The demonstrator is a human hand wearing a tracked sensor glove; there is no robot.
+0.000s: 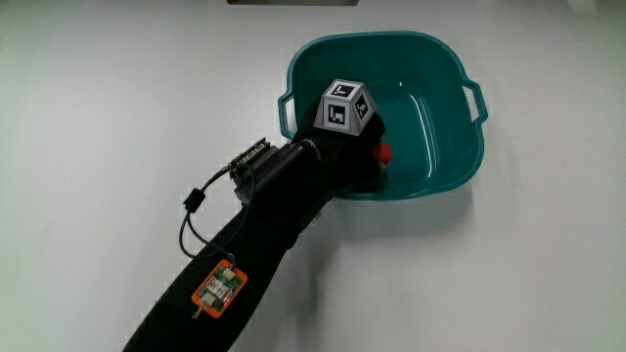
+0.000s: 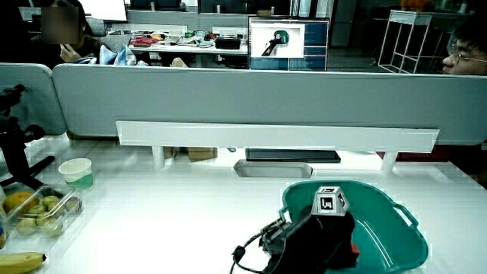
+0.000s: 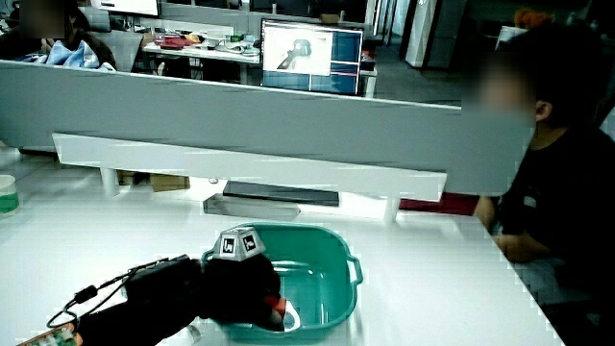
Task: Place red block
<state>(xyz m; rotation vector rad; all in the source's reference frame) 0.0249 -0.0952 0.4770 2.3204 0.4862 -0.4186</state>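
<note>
The gloved hand point(image 1: 364, 149) reaches over the near rim of a teal plastic basin point(image 1: 391, 41) and sits inside it, low over the basin floor. A small red block point(image 1: 384, 154) peeks out at the fingertips, with the fingers curled around it. Most of the block is hidden by the glove. Both side views show the hand point(image 2: 335, 237) point(image 3: 248, 288) in the basin point(image 2: 403, 222) point(image 3: 332, 240), with a bit of the red block point(image 2: 354, 251) point(image 3: 279, 308) at its fingers. The patterned cube point(image 1: 345, 106) rides on the back of the hand.
In a side view a paper cup point(image 2: 76, 173), a clear box of fruit point(image 2: 34, 211) and a banana point(image 2: 19, 261) lie near the table's edge, well away from the basin. A grey partition point(image 2: 243, 99) runs along the table. A cable and a small orange tag point(image 1: 218, 288) hang on the forearm.
</note>
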